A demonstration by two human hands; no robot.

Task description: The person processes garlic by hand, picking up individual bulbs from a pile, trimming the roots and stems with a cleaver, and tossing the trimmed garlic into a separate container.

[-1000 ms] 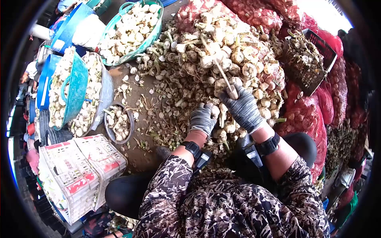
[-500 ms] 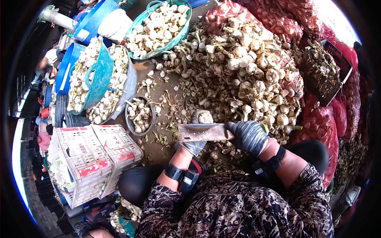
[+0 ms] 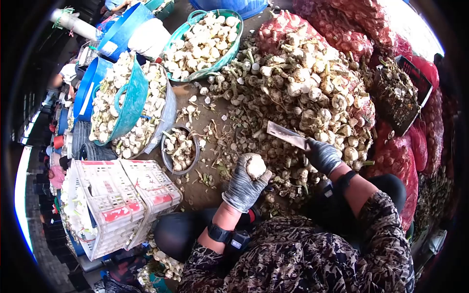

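Observation:
My left hand (image 3: 244,184), in a grey knit glove, is closed around a pale garlic bulb (image 3: 255,167) in the lower middle of the view. The cut or bare face of the bulb points up. My right hand (image 3: 322,155), gloved alike, grips the handle of a wide-bladed knife (image 3: 286,135). Its blade points up and left, apart from the bulb. Behind and beside the knife rises a big heap of untrimmed garlic (image 3: 303,93). A small round bowl with garlic (image 3: 180,149) stands on the floor to the left of my left hand.
White plastic crates (image 3: 122,195) stand at the left. Behind them are a green basket (image 3: 128,105), blue tubs (image 3: 88,90) and another green basket of garlic (image 3: 202,44). Red mesh sacks (image 3: 395,171) and a black crate (image 3: 400,97) lie right. A person's arm (image 3: 116,6) shows at top left.
My hands have moved apart. The left came up and turned, showing the bulb in it. The right moved right with the knife, whose blade swung from level to tilted upward.

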